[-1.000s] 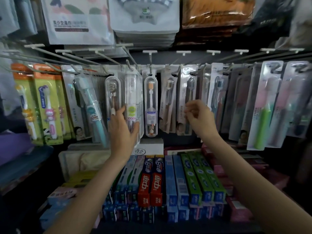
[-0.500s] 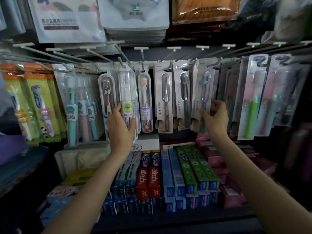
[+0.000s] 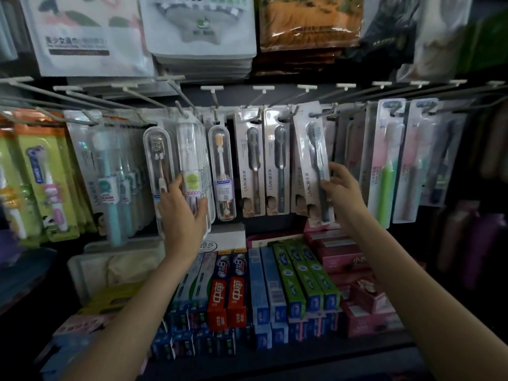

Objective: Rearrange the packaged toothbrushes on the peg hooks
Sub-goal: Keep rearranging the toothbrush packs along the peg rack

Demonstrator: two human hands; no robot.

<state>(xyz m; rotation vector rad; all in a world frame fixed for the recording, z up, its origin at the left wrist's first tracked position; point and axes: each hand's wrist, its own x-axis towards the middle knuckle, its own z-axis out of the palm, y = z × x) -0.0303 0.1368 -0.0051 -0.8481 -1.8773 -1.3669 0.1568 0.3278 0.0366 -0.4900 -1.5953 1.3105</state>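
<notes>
Packaged toothbrushes hang in a row on grey peg hooks (image 3: 189,101). My right hand (image 3: 339,188) grips the lower right edge of a grey-and-white LMK toothbrush pack (image 3: 312,158), which tilts with its top near a hook. Two matching LMK packs (image 3: 261,166) hang straight just left of it. My left hand (image 3: 181,209) rests with spread fingers against the clear tube toothbrush cases (image 3: 192,163), thumb on a neighbouring clear case (image 3: 158,160). A clear case with an orange-headed brush (image 3: 222,166) hangs between the two hands.
Yellow-green children's brush packs (image 3: 41,174) and teal brushes (image 3: 110,182) hang at left; pink-and-green packs (image 3: 384,166) hang at right. Toothpaste boxes (image 3: 264,284) fill the shelf below. Bagged towels (image 3: 198,26) hang above the hooks.
My right hand moved right from the middle LMK packs and took hold of the rightmost one, now tilted. My left hand stayed on the clear cases. The teal brushes at left swung back.
</notes>
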